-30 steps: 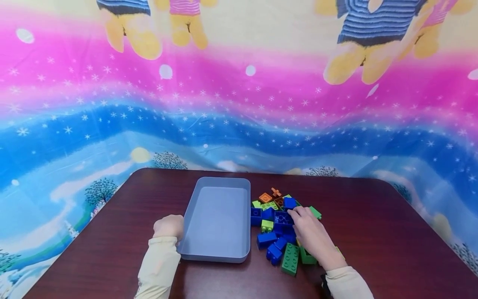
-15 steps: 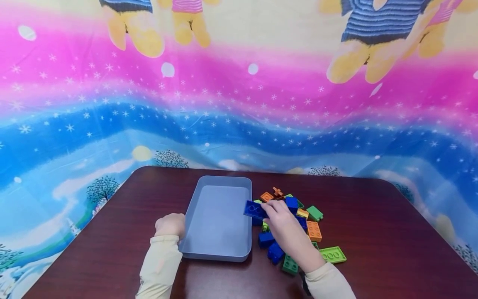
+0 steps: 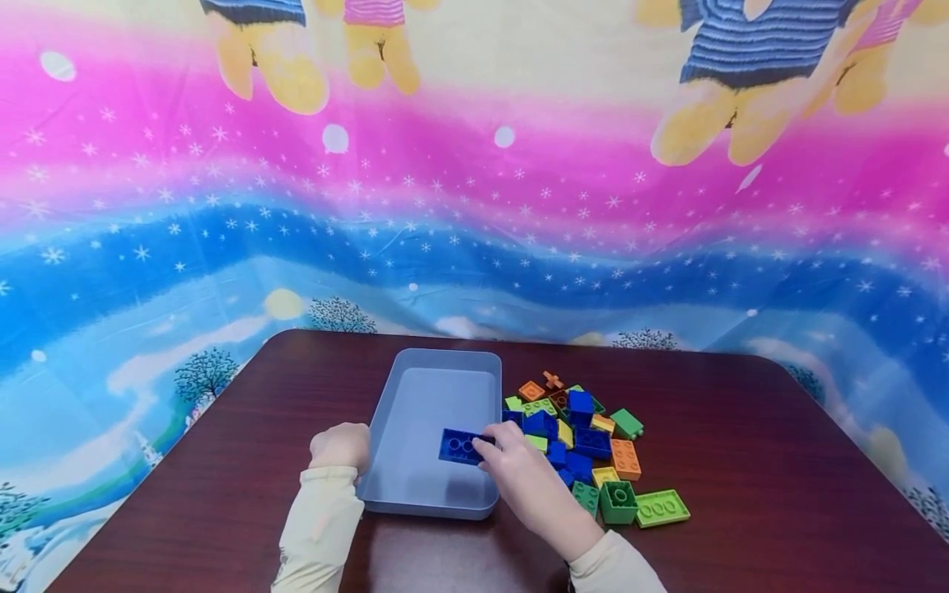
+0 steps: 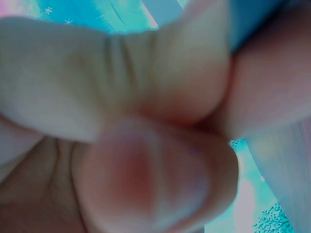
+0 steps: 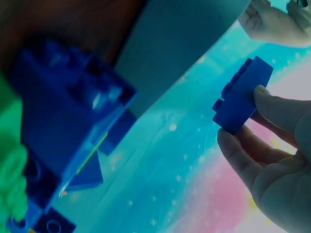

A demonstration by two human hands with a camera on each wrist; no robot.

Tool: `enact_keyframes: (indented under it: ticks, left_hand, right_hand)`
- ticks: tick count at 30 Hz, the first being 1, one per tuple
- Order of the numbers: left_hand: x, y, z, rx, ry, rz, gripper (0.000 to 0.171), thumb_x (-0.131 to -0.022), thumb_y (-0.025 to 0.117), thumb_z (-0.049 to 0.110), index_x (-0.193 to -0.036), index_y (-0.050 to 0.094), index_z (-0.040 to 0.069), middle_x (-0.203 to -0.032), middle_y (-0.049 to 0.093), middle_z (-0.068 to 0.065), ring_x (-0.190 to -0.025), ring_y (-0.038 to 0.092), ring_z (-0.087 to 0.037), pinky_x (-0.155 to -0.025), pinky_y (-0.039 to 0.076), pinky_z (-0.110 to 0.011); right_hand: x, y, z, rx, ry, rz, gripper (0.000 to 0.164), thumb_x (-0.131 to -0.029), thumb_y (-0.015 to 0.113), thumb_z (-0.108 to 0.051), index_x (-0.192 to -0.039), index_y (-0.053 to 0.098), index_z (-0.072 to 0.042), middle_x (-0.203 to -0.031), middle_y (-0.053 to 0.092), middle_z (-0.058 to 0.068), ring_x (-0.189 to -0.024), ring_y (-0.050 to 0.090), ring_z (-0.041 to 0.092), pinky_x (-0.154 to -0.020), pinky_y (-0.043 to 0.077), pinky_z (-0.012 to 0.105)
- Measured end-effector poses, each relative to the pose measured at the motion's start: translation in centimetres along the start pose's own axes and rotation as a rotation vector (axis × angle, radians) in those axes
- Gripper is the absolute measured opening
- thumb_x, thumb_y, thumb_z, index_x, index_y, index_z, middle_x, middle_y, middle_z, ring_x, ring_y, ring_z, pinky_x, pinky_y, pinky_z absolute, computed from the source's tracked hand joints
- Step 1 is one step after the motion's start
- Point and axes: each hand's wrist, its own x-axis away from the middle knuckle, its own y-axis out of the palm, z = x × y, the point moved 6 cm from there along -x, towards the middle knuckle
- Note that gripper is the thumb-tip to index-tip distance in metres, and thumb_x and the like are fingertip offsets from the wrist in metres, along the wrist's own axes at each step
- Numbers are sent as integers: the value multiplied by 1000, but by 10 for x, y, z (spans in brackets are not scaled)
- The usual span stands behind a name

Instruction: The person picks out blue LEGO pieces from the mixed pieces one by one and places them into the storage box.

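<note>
A blue building brick (image 3: 456, 445), its hollow underside showing in the head view, is pinched between the thumb and fingers of my right hand (image 3: 526, 478). This hand is above the right part of a grey-blue tray (image 3: 426, 508). In the right wrist view the same brick (image 5: 243, 94) shows its studs along one side. My left hand (image 3: 339, 449) has curled fingers and grips the tray's left rim; close up in the left wrist view, the thumb (image 4: 146, 179) presses against a bent finger, and the exact contact with the rim is hidden.
Right of the tray lies a loose heap of blue, green, yellow and orange bricks (image 3: 591, 442). A light green plate (image 3: 662, 508) and a green brick (image 3: 627, 423) lie at its right side. Everything stands on a dark red-brown table (image 3: 756, 461), with a printed cloth (image 3: 474, 206) behind.
My right hand has taken a blue brick from the heap and carried it left over the tray. My left hand stays at the tray's left side.
</note>
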Motion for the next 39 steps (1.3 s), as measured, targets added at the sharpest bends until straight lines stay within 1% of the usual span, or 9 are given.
enact_keyframes:
  ticks: [4,7,17,27,34,39]
  left_hand:
    - [0,0,0,-1,-2,-3,15,-61,67,-6,-66,58,5,-65,55,-8,-59,50,-22,-52,42,-42]
    - [-1,0,1,2,-4,-2,14,-62,66,-6,-66,59,5,-65,55,-8,-59,50,-22,-52,42,-42]
    - [1,-2,2,8,1,13,14,-62,65,-6,-63,57,6,-62,53,-7,-57,50,-22,-50,42,-40]
    - [2,-2,2,7,-2,4,15,-62,66,-7,-63,57,6,-62,53,-6,-58,50,-22,-51,42,-40]
    - [1,-1,1,-8,-1,7,15,-62,66,-6,-64,58,6,-64,54,-7,-58,50,-22,-51,42,-40]
    - [1,1,1,-9,0,5,15,-62,67,-6,-64,58,6,-63,54,-6,-59,50,-22,-52,42,-41]
  right_hand:
    - [-1,10,-6,3,-3,-68,22,-81,66,-11,-102,65,-5,-103,56,8,-94,52,17,-77,47,25]
    - [-1,16,-10,5,-8,-101,23,-79,67,-11,-102,65,-5,-102,56,8,-94,52,16,-77,46,24]
    - [0,30,-17,8,-33,-157,20,-82,65,-14,-100,66,-6,-98,56,5,-89,52,11,-74,46,18]
    - [2,37,-21,39,-106,-173,14,-81,65,-16,-93,67,-9,-92,57,2,-84,51,9,-69,45,15]
    - [4,41,-22,50,-146,-212,9,-82,65,-15,-88,68,-10,-85,57,0,-78,50,7,-64,44,13]
    - [5,43,-21,42,-149,-255,6,-83,63,-14,-86,68,-11,-82,56,-2,-76,49,6,-60,42,13]
